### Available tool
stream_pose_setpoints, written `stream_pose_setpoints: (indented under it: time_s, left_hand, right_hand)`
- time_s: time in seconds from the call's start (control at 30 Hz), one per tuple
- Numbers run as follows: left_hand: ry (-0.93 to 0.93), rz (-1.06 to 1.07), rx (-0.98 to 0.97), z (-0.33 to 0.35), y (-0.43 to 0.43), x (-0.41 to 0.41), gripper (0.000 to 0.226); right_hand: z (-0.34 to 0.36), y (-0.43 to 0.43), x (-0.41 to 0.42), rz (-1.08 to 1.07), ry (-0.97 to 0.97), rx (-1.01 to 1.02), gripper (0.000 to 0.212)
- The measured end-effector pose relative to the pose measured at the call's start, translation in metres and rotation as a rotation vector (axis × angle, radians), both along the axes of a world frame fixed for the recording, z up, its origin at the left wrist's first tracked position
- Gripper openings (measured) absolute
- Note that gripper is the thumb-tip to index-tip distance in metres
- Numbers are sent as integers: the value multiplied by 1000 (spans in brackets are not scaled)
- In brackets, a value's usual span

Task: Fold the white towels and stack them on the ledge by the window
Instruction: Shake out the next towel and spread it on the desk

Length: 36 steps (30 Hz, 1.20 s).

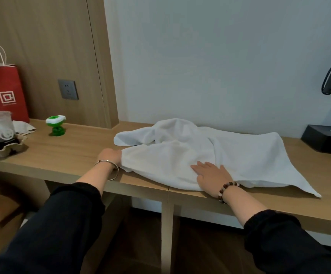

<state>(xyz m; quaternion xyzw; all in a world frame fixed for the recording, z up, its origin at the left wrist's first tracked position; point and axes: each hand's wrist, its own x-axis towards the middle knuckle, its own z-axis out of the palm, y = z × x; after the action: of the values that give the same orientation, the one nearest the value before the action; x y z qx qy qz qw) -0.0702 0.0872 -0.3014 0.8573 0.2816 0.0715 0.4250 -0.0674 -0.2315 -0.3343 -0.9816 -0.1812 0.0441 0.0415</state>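
Head: L hand (pixel 110 156) grips towel (pixel 229 153) edge, R hand (pixel 212 173) flat atop.

white towel (pixel 210 155), red bag (pixel 6 91), green toy (pixel 56 125)

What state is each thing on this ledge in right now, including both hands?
white towel: unfolded, rumpled, lying on the ledge
left hand: fingers curled, gripping the towel's left edge
right hand: flat on the towel, fingers straight
red paper bag: upright
plastic cup: upright in a cardboard carrier
wall socket: nothing plugged in
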Motion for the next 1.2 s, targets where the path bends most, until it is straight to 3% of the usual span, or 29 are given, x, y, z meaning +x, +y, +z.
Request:
stream_pose_setpoints:
  time_s: [0.1, 0.17, 0.23, 0.33, 0.4, 0.43, 0.5, 0.57, 0.63, 0.7, 0.8, 0.9, 1.0, 1.2]
  left_hand:
    - [45, 48, -317, 5, -6, -1, 10]
    - [-8, 94, -374, 9, -5, -3, 4]
    - [-189, 137, -208, 15, 0, -3, 3]
    - [-691, 202, 154, 31, -5, -15, 17]
    - [-835, 26, 464, 34, -17, -31, 19]
    - [-731, -129, 653, 30, -19, -37, 17]
    - [-249, -370, 852, 20, -13, -47, 10]
    - [207, -491, 718, 19, -1, -60, 14]
    - [369, -530, 577, 23, 8, -66, 21]
    - [346, -464, 652, 28, 12, -64, 28]
    - [122, -259, 821, 23, 10, -49, 30]
    - [-25, -326, 684, 10, -3, -27, 32]
    - [15, -379, 581, -16, -15, -9, 48]
    - [14, -324, 705, -52, -10, 3, 53]
  right_hand:
    - [-2, -2, 0, -12, 6, 12, 52]
    - [-4, 0, -1, -57, -9, 5, 52]
    - [-6, 4, -1, -139, -84, -2, 50]
    - [-4, 8, -3, -276, -187, -2, 42]
    - [-2, 7, -3, -319, -202, -7, 36]
    - [-1, 6, -3, -328, -207, -12, 34]
    - [2, 1, -2, -336, -212, -40, 28]
    - [8, -3, -2, -345, -194, -84, 22]
    - [17, -3, -1, -342, -187, -126, 23]
    - [24, 3, 2, -318, -184, -99, 27]
    - [29, 26, 6, -168, -152, 92, 30]
    - [26, 58, 9, 37, -76, 132, 29]
    - [31, 82, 20, 33, -149, 178, 31]
    - [62, 130, 72, 105, -214, 325, 47]
